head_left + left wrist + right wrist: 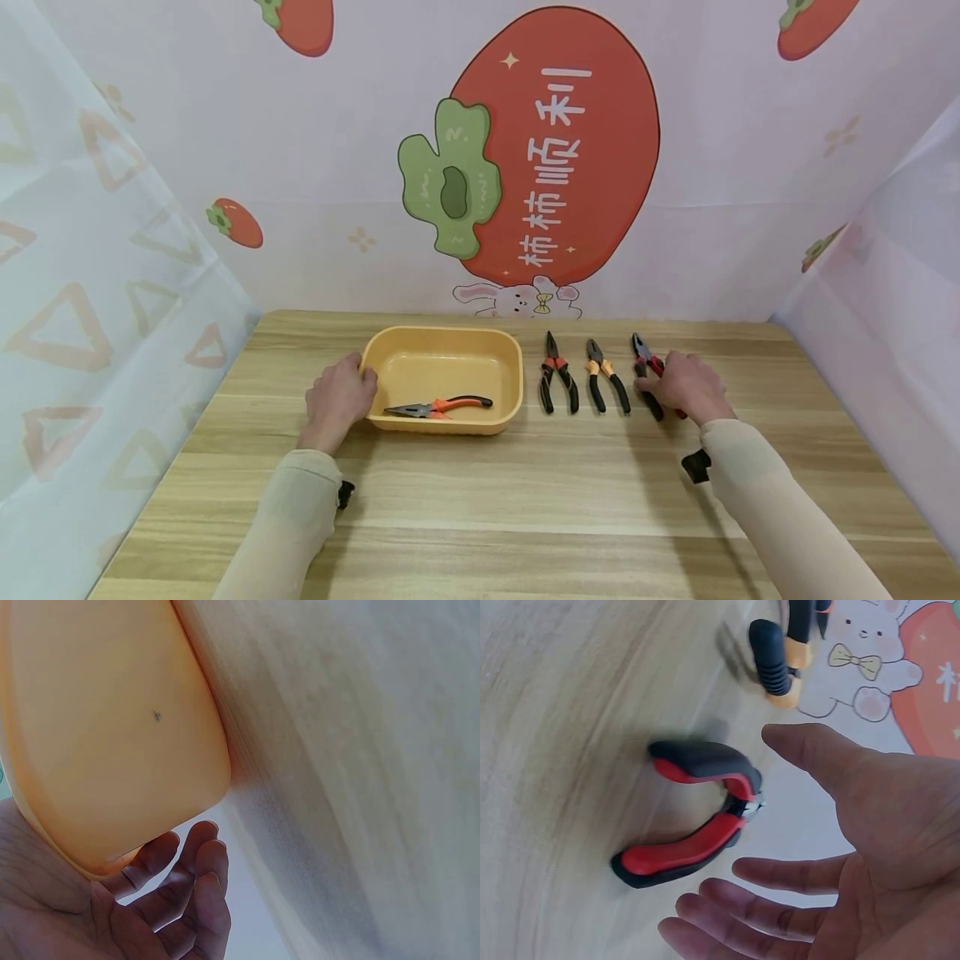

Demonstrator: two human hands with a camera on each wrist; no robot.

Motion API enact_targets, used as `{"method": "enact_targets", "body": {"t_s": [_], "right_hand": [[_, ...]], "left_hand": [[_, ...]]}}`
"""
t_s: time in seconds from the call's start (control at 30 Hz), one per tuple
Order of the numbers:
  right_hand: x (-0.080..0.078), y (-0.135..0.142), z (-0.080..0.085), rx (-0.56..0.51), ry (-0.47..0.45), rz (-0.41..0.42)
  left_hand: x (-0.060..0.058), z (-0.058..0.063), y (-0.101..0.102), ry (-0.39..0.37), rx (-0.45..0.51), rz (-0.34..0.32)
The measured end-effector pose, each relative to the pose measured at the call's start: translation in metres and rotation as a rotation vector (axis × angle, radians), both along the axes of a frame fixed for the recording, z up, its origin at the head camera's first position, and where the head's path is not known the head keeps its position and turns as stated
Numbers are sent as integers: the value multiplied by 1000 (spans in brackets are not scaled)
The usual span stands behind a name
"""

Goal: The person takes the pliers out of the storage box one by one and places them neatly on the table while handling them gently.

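My left hand [339,396] grips the left end of a yellow plastic tray [427,379], with the fingers under its rim in the left wrist view. In the tray lie needle-nose pliers [465,402] with orange-and-black handles, near the front wall. Over at the right, my right hand [686,386] is beside red-and-black pliers [648,398] on the table. The right wrist view has its thumb and fingers spread around those pliers [697,840], with a gap between hand and handles.
Two more pliers lie between tray and right hand: red-and-black needle-nose pliers [555,375] and yellow-and-black pliers [604,375]. The wooden table [510,517] backs onto a printed cloth wall [337,167], with cloth at both sides.
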State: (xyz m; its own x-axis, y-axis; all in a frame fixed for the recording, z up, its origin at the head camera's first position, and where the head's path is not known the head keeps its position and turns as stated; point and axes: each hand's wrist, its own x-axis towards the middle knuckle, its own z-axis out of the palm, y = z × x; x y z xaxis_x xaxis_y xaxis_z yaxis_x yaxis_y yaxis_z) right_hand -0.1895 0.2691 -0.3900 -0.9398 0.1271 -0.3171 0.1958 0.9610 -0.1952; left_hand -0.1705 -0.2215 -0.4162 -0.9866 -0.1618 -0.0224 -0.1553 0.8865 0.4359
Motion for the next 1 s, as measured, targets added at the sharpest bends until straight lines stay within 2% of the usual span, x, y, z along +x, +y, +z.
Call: {"method": "enact_targets", "body": {"t_s": [0.23,0.53,1.0], "right_hand": [[5,-3,8,-15,54,14],[16,-17,29,-63,144,107],[27,-52,50,-50,238,236]], "left_hand": [[0,0,0,2,-4,2],[1,1,-1,-1,3,-2],[1,0,0,-4,14,4]]}}
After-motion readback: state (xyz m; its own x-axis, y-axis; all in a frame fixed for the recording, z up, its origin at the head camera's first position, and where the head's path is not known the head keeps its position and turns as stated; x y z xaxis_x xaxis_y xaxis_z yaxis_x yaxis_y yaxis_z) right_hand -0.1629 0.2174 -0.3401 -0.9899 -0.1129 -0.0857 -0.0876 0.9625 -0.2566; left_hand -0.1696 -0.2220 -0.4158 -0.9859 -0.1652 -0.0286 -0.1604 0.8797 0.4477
